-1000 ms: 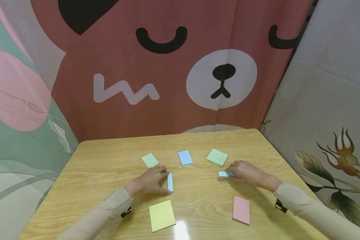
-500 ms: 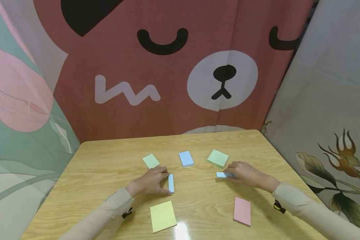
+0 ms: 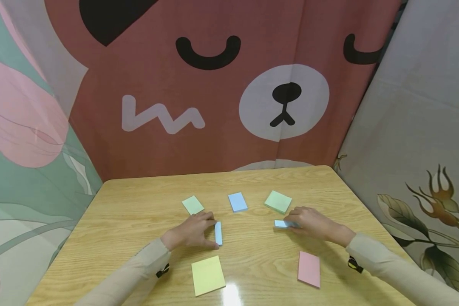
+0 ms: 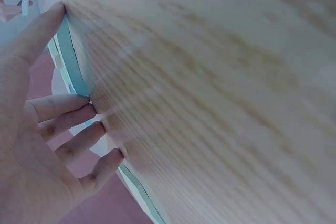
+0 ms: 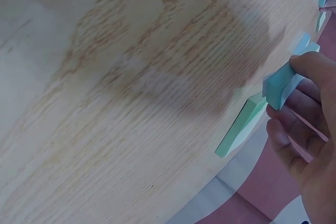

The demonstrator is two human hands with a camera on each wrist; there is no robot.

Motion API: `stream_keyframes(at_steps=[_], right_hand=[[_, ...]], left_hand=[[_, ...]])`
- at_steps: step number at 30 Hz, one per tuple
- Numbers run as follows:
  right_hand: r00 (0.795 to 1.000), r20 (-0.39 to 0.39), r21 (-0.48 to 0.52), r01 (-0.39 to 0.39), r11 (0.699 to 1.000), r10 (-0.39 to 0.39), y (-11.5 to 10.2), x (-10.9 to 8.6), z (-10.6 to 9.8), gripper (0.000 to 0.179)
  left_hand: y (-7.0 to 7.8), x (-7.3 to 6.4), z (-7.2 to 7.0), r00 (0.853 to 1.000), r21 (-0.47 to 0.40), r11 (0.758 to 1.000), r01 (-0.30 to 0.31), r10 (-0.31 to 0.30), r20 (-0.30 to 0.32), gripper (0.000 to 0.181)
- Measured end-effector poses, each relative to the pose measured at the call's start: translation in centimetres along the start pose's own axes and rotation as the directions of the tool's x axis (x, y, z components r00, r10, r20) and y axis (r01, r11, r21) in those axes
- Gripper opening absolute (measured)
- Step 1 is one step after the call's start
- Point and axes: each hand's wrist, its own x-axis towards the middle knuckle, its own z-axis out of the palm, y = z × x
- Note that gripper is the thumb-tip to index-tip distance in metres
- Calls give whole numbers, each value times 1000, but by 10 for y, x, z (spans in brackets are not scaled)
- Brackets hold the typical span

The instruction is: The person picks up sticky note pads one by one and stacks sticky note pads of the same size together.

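Note:
In the head view my left hand (image 3: 189, 232) rests on the table around a small light blue sticky note pad (image 3: 218, 233). Thumb and forefinger pinch this pad (image 4: 72, 59) at its two ends in the left wrist view, while the other fingertips touch the wood. On the other side, my right hand (image 3: 313, 224) holds a second light blue sticky note pad (image 3: 280, 223) just above the tabletop, its free end pointing left. The right wrist view shows that pad (image 5: 281, 85) between thumb and fingers, with a green pad (image 5: 241, 124) behind it.
Along the back lie a small green pad (image 3: 193, 205), a blue pad (image 3: 238, 202) and a larger green pad (image 3: 278, 201). Nearer the front are a yellow pad (image 3: 208, 275) and a pink pad (image 3: 309, 269). Printed curtains (image 3: 214, 153) hang around the wooden table (image 3: 145, 191).
My right hand has moved a little to the left with its light blue sticky note pad. The left hand has stayed in place on its pad.

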Motion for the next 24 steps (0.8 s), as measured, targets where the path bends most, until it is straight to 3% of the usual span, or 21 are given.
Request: stream_keyframes(at_steps=[9, 24], right_hand=[[1000, 2, 1, 0, 1000, 0, -2, 4, 0, 26], [999, -18, -17, 30, 999, -30, -5, 7, 0, 27]], left_hand=[[-1, 0, 1, 1000, 8, 1000, -18, 18, -3, 80], [-1, 0, 1, 1000, 5, 1000, 3, -3, 4, 81]])
